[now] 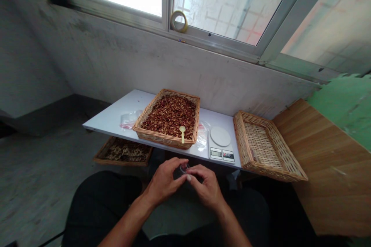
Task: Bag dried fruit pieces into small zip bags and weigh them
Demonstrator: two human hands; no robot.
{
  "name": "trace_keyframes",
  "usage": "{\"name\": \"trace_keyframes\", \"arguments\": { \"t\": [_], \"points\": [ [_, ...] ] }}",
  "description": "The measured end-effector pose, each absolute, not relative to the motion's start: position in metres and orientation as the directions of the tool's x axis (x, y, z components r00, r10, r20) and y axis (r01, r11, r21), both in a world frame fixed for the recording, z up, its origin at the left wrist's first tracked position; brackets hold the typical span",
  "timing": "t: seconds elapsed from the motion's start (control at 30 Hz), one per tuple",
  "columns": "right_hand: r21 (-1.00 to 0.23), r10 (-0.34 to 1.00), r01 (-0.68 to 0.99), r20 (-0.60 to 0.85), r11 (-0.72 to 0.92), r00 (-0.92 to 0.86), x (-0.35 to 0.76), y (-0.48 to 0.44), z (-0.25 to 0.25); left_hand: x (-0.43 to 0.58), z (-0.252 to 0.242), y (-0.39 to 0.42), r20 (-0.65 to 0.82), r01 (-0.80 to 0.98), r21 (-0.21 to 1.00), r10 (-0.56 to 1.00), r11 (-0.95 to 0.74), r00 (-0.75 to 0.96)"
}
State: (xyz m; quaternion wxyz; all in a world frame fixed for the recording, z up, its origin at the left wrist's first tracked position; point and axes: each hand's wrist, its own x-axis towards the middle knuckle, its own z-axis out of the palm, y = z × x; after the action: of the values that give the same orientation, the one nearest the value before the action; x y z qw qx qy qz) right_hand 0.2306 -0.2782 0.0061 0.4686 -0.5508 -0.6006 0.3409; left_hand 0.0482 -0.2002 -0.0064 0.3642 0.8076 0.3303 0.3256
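Observation:
In front of the table edge, my left hand and my right hand meet with their thumbs and fingers closed on a small clear plastic bag. It has a reddish tint, and the fingers hide most of it. Just beyond my hands, a wicker basket full of brown, dried, crumbly pieces stands on the white table. A pale yellow spoon lies on these pieces near the front rim. To its right is a white digital kitchen scale with a round plate.
Clear plastic bags lie between basket and scale, and another plastic bag left of the basket. A second wicker basket stands right, beside a wooden board. Below the table is a further basket. A tape roll rests on the windowsill.

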Motion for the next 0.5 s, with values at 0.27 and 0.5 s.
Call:
{"name": "trace_keyframes", "arguments": {
  "t": [0.27, 0.5],
  "points": [
    [-0.965, 0.981, 0.207, 0.179, 0.159, 0.080, 0.224, -0.261, 0.001, 0.037, 0.004, -0.191, 0.327, 0.266, 0.815, 0.789, -0.514, 0.520],
    [-0.821, 0.905, 0.541, 0.357, 0.185, 0.232, 0.226, -0.219, 0.017, 0.016, 0.025, -0.127, 0.504, 0.394, 0.713, 0.815, -0.580, 0.287]
  ]
}}
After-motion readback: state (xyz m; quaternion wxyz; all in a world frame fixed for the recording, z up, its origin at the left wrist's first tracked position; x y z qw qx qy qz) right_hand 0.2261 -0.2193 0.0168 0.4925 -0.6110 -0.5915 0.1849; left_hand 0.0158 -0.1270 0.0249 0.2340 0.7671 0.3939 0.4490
